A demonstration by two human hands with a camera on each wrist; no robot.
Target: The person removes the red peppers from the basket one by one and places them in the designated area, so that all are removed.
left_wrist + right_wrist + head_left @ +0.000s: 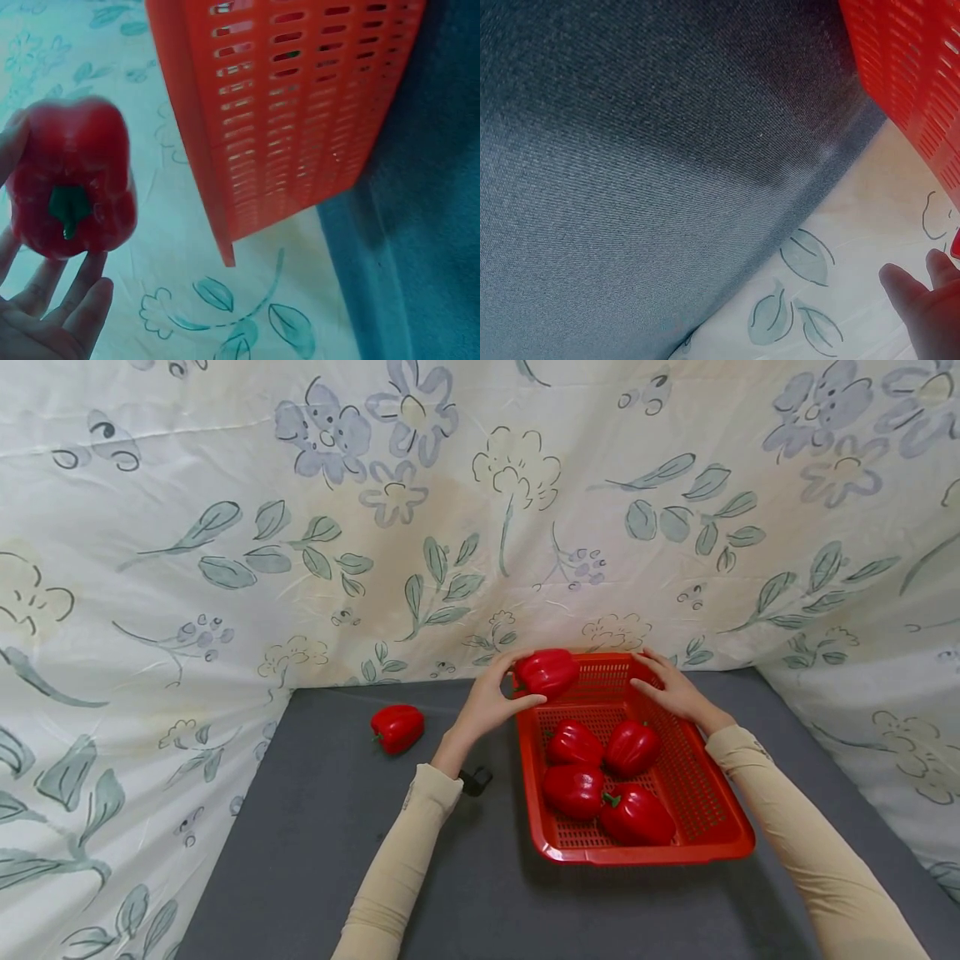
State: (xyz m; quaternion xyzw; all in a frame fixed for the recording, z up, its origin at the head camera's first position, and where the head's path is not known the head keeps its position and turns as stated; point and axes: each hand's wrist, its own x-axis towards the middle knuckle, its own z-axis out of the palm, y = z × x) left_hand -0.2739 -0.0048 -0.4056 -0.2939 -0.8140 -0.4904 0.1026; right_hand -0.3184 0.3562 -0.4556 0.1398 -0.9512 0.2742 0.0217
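Note:
My left hand [491, 697] grips a red bell pepper [547, 672] over the far left corner of a red slotted plastic basket [716, 806]. In the left wrist view that held pepper [71, 176] shows its green stem, with my fingers [75, 300] under it and the basket wall [292, 112] to its right. My right hand [675, 689] rests on the basket's far right rim with fingers fairly straight. Several red peppers [603, 777] lie inside the basket. Another red pepper [397, 727] sits alone on the grey tabletop to the left.
The grey cloth-covered table [315, 835] is bounded at the back and sides by a white floral sheet [420, 527]. A small black object [476, 779] lies by my left wrist. In the right wrist view I see grey cloth [645, 165], sheet and a basket corner [915, 67].

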